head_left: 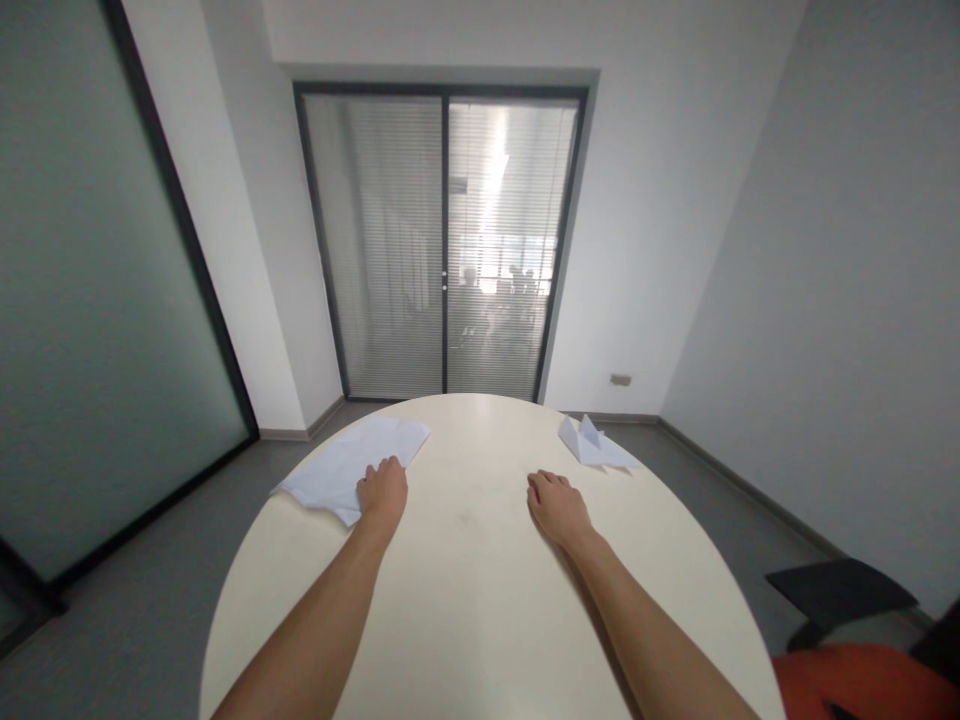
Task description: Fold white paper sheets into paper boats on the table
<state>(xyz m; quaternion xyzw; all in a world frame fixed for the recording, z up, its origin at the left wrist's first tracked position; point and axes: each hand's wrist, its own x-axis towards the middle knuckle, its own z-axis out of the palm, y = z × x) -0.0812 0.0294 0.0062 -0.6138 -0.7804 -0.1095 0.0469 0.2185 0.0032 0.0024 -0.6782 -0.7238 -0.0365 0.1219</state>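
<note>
The left hand (383, 492), loosely curled, lay against the creased sheet (341, 462); the right hand (559, 507), similarly curled, rested on the bench (472, 600) near the folded paper (594, 446).

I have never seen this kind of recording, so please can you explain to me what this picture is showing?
There is no machine here: the two bare hands belong to a person wearing a camera on the head. This single view looks forward and down from it.

On the pale round table lie a white paper sheet, at the left, and a smaller folded paper, at the right. The left hand rests at the sheet's edge; whether its fingers grip it, I cannot tell. The right hand rests on the table, near the folded paper but not touching it.
</note>
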